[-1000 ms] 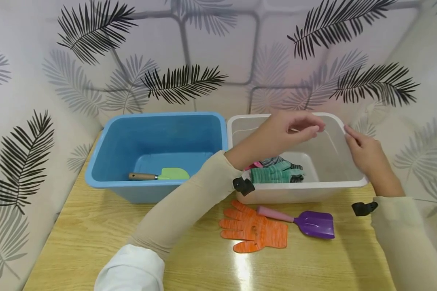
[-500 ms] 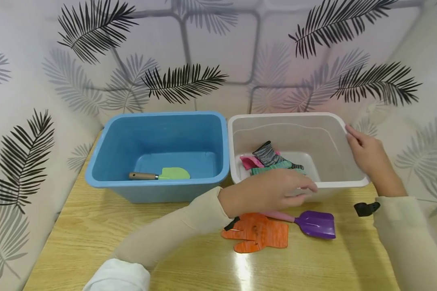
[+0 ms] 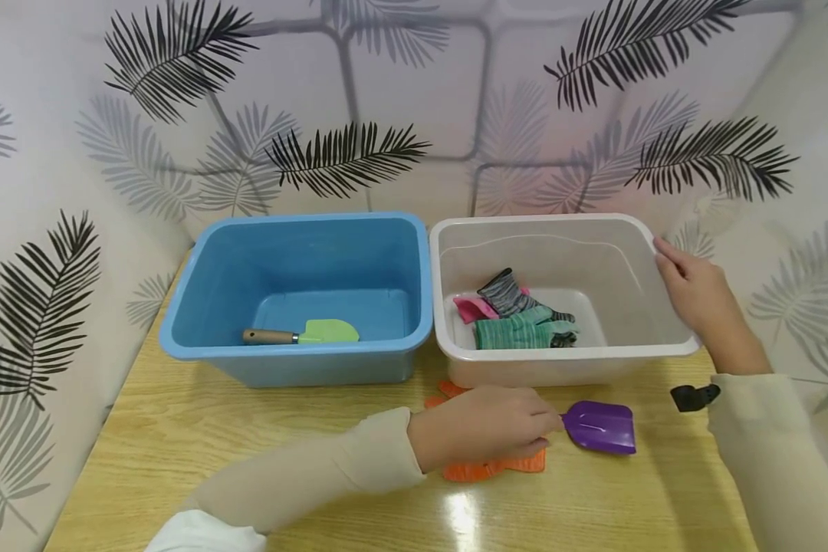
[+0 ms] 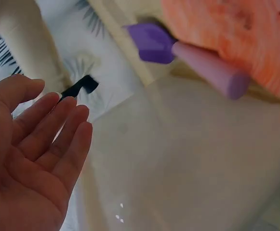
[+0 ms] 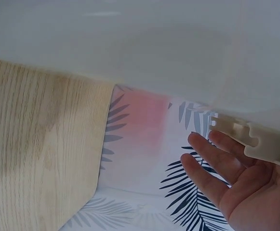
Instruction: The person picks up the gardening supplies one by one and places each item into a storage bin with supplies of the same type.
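Observation:
In the head view my left hand point(image 3: 486, 425) is over an orange knit glove point(image 3: 476, 471) and the handle of a small purple shovel point(image 3: 600, 428) lying on the table. The left wrist view shows that hand's fingers loosely bent with nothing in them, near the shovel's pink handle point(image 4: 207, 70). My right hand point(image 3: 700, 295) holds the right rim of a white plastic bin point(image 3: 566, 353), its fingers point(image 5: 209, 175) under the lip. Inside the bin lie a green glove point(image 3: 514, 330), a grey striped knit piece point(image 3: 507, 291) and something pink point(image 3: 474, 309).
To the left of the white bin stands a blue bin point(image 3: 297, 351), close against it. A green-bladed trowel point(image 3: 327, 330) with a wooden handle lies in it. Behind the wooden table point(image 3: 179, 445) hangs a leaf-patterned cloth point(image 3: 400, 100).
My left hand has come out from above the white bin, down and toward me, to the orange glove and the shovel. The right hand stays at the rim.

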Tool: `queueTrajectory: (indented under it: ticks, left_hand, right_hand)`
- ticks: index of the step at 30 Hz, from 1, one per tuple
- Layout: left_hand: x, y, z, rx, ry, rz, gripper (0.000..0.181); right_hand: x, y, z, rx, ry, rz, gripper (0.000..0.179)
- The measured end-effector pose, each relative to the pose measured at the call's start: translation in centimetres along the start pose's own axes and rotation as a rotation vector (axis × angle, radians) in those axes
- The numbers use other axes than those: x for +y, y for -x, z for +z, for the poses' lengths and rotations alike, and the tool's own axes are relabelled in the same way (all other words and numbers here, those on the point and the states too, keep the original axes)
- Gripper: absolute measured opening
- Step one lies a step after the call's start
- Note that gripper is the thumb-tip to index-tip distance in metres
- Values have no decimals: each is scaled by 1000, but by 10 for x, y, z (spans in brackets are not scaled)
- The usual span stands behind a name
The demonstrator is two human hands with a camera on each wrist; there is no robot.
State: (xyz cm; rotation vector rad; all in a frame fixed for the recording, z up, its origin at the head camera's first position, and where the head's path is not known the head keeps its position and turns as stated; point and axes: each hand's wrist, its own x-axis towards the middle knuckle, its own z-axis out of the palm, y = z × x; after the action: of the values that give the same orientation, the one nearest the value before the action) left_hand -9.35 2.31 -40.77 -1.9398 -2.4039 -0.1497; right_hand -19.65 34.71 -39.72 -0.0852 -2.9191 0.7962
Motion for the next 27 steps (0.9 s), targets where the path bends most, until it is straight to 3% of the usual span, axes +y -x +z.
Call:
queueTrajectory:
  ticks: [4, 9, 14, 18, 23, 27]
  left_hand:
    - [4, 6, 17, -61, -6, -26, 31]
    - [6, 9, 31, -78, 41, -58, 24]
    - [18, 9, 46, -129, -94, -77, 24]
    - [30, 11, 59, -129, -233, -87, 14]
    - [39, 12, 69, -141, -309, -134, 15]
    - [43, 10, 79, -112, -333, -179, 19]
  right_hand:
    - [-2, 0, 0, -2, -5, -2, 46]
    - [-3, 1, 0, -2, 0, 1, 47]
    - [-2, 1, -1, 5, 5, 0, 47]
    - [-1, 1, 0, 4, -2, -5, 46]
    - [-1, 1, 1, 2, -4, -10, 46]
    - [-2, 1, 0, 3, 0, 1, 47]
